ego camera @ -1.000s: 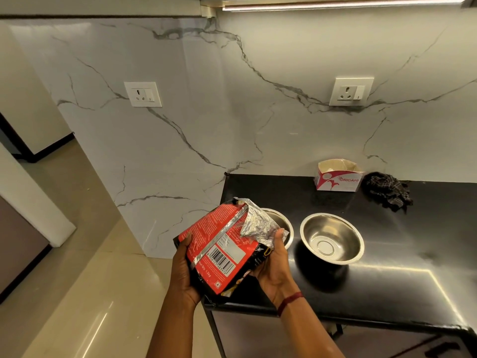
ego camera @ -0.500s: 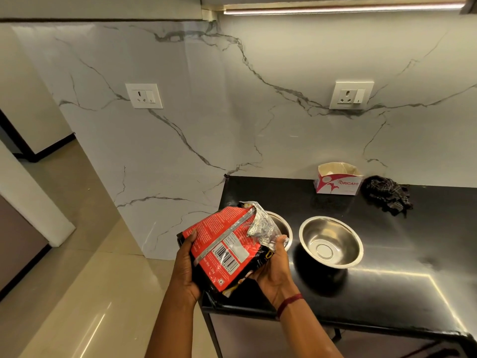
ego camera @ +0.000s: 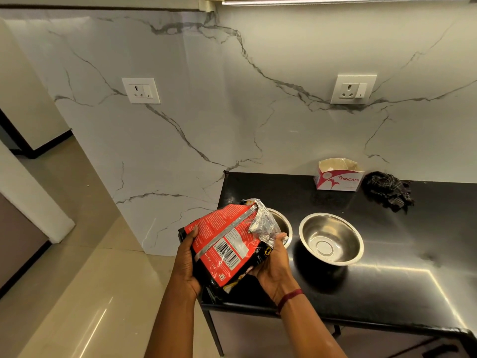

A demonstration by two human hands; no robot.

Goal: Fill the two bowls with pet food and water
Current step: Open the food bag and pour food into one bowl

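Working at the front left corner of the desk (ego camera: 387,293), black and glossy, backing onto a marble wall. Holding the red food bag (ego camera: 222,244) tilted above that corner, its crumpled foil mouth open and pointing over the left bowl (ego camera: 282,223). Barely shifting the bag from a second ago, only keeping it tipped and steadying it over the rim. Judging from that: pouring about to begin, not yet happening, with no food seen falling. Leaving the right bowl (ego camera: 331,239) just beside the left one, standing bare and shiny inside, so neither food nor water done there. Hiding most of the left bowl behind the bag, so not telling what lies in it. Gripping the bag's lower side with the left hand (ego camera: 187,257), fingers curled round its edge. Cupping the bag beneath its mouth with the right hand (ego camera: 273,264), fingers wrapped under, thumb touching the foil. Leaving a small box (ego camera: 338,177) and a dark cloth (ego camera: 387,189) at the back edge.
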